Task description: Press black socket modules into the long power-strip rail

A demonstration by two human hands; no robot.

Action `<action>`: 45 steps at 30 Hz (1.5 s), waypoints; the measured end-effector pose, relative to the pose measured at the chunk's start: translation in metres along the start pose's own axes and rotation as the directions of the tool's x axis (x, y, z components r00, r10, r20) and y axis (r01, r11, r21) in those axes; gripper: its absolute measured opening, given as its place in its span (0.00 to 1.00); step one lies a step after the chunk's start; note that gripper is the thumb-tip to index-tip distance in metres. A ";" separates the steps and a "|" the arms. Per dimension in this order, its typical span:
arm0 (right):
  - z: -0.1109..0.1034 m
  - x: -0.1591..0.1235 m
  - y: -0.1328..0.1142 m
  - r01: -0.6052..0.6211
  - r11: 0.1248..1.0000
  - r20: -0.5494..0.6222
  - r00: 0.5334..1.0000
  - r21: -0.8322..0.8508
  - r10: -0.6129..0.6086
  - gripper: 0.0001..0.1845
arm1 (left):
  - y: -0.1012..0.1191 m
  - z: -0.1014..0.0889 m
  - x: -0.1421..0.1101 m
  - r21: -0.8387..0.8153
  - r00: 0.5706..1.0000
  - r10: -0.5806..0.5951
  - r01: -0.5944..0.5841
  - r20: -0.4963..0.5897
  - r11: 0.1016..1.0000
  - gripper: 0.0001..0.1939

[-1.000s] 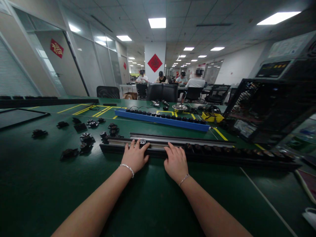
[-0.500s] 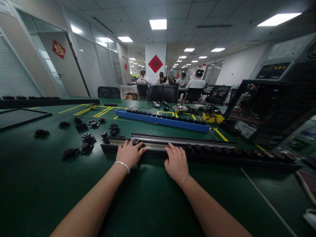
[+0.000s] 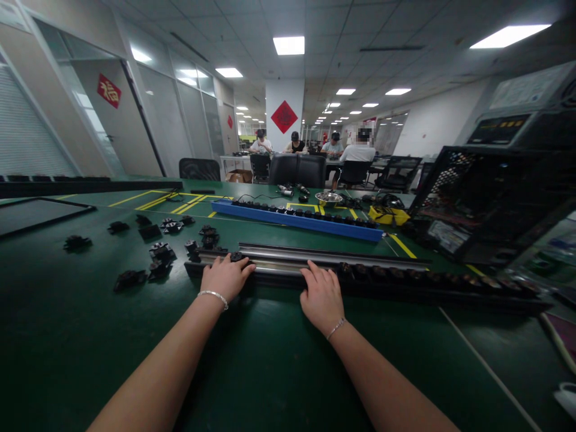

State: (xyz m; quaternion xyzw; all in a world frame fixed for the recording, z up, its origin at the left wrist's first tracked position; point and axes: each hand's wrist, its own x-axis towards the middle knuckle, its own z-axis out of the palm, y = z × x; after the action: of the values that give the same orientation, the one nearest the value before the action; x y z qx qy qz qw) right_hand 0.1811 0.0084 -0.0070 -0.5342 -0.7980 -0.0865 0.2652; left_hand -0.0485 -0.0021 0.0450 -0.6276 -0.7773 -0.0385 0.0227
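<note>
The rail (image 3: 278, 272) is touched by the left hand (image 3: 224, 279), beside a part (image 3: 236, 257), and the right hand (image 3: 321, 294); gripping cannot be told. “福” is shown on the door sign (image 3: 109, 91).

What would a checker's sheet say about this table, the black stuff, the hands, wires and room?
Surface: green table with yellow lines
Job's things: black rail, row of dark parts along its right half
Clutter: loose black parts at left; metal bowl farther back
Hands: left hand at a small dark part on the rail, grip unclear; right hand touching the rail
Cables: dark cables beside a yellow object
Surroundings: people seated at the back; open black case at right
</note>
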 end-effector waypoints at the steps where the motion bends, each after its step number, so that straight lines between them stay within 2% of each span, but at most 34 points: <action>1: 0.000 0.000 0.000 0.000 1.000 0.002 1.000 0.002 0.000 0.24 | -0.001 0.000 0.001 -0.002 1.000 -0.003 0.003 0.003 1.000 0.29; 7: -0.001 0.000 0.000 0.001 1.000 0.004 1.000 0.002 -0.001 0.24 | -0.008 -0.002 0.003 -0.005 1.000 -0.007 0.007 0.010 1.000 0.29; 19: 0.000 0.000 0.000 -0.003 1.000 0.000 1.000 0.009 0.003 0.24 | -0.025 -0.002 0.013 -0.022 0.995 -0.092 0.093 0.044 0.995 0.27; 28: 0.002 0.000 0.001 -0.006 1.000 -0.008 1.000 0.014 0.006 0.24 | -0.029 -0.006 0.013 -0.005 0.992 -0.126 0.126 0.018 0.992 0.26; 34: 0.002 0.000 0.000 -0.013 1.000 0.001 1.000 0.013 0.013 0.24 | -0.034 -0.007 0.017 -0.023 0.980 -0.198 0.198 0.022 0.980 0.28; 45: -0.001 0.000 -0.001 -0.013 1.000 0.008 1.000 0.010 0.013 0.24 | -0.035 -0.005 0.018 -0.029 0.975 -0.223 0.223 -0.009 0.974 0.27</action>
State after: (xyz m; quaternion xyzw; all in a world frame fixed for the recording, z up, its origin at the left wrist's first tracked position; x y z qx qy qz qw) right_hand 0.1804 0.0080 -0.0061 -0.5385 -0.7959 -0.0787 0.2652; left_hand -0.0864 0.0078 0.0501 -0.5363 -0.8421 -0.0552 0.0143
